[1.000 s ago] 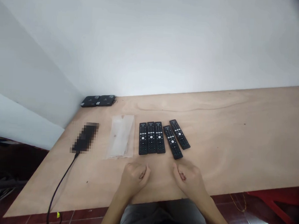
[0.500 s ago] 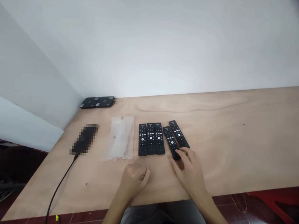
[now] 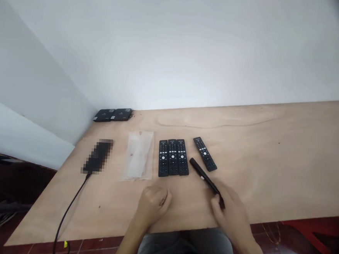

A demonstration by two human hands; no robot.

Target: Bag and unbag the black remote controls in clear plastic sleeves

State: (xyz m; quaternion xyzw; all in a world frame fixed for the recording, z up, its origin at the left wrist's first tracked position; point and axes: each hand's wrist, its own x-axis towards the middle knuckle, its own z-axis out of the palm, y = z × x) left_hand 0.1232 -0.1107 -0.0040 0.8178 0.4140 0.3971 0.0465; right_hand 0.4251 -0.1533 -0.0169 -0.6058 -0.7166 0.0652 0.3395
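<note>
My right hand (image 3: 229, 208) grips the near end of a black remote (image 3: 205, 178), which is turned on its side and points away to the left. Beyond it, one slanted remote (image 3: 205, 154) lies face up on the wooden table (image 3: 271, 161). Three more remotes (image 3: 173, 157) lie side by side, buttons up, left of the held one. My left hand (image 3: 154, 205) rests as a closed fist on the table below that row, and nothing shows in it. Clear plastic bags (image 3: 139, 156) lie flat to the left of the row.
Two black boxes (image 3: 112, 114) sit at the back left corner by the wall. A blurred dark device (image 3: 97, 157) with a black cable (image 3: 70, 205) lies at the left, the cable hanging over the front edge. A red chair part (image 3: 313, 233) shows beyond the front edge at right.
My right hand has taken hold of the nearer slanted remote, turned it on its side and drawn it toward me and to the right. My left hand has stayed in place.
</note>
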